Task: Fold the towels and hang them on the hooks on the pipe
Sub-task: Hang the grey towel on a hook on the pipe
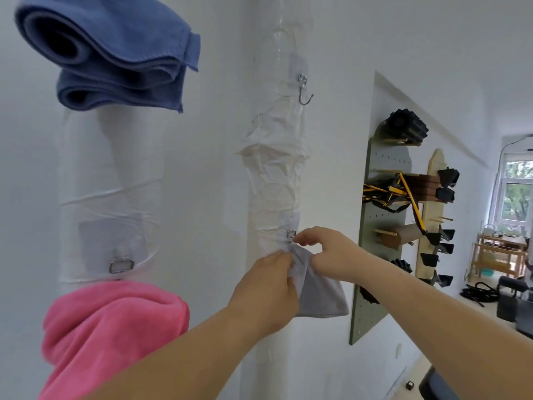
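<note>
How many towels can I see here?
3. A blue towel hangs top left, a pink towel bottom left, and a grey towel is pinched by the left hand and right hand at the lower hook on the right pipe. The blue folds may hide another.

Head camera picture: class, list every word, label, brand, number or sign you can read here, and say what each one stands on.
No text can be read in this view.
Blue towel, pink towel, grey towel: no tag or print showing.
Metal hook on the wrapped pipe: unmarked.
Green pegboard with its gear: no lettering can be made out.
Small dark object on the floor: too small to tell.
</note>
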The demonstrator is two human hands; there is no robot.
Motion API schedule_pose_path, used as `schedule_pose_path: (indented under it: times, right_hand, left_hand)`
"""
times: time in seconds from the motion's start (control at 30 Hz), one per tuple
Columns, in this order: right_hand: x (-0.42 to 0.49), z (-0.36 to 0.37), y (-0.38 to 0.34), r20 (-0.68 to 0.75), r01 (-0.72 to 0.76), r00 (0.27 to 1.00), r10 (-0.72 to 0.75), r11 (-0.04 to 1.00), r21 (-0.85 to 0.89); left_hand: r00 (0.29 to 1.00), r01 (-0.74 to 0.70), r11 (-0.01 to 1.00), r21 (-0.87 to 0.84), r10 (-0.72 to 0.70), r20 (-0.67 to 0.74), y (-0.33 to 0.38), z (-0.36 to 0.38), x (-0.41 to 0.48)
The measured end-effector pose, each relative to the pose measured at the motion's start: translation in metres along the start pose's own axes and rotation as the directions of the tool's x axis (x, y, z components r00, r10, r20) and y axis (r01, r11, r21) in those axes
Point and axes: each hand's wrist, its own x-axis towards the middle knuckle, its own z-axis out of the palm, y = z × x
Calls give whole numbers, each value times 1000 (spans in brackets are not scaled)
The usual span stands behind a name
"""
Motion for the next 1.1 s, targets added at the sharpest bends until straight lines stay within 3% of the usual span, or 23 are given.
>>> schedule_pose_path:
  times: [0.13,0.33,0.5,0.87,1.1]
  right_hand:
    - [-4,0,-4,25,15,1000,-14,999,-38]
    - [-3,9,-9,139,77,989,-43,965,-252]
    - [-3,12,-13,152,97,987,-47,934,-343]
    - [-1,5,-17,195,64,981,1,942,-328]
    - [0,-3,-14,134,2,991,25,980,-198]
  left_hand:
    - [1000,9,1000,-20,-9,-22,6,-11,0]
    - [1000,19,999,26,-19,-5,5,-20,1]
    - [999,32,999,40,-33,22,-2,-15,-4]
    - [998,59,997,46,-59,13,-12,-14,-10]
    - [999,37,999,7,-37,11,-1,-27,-12]
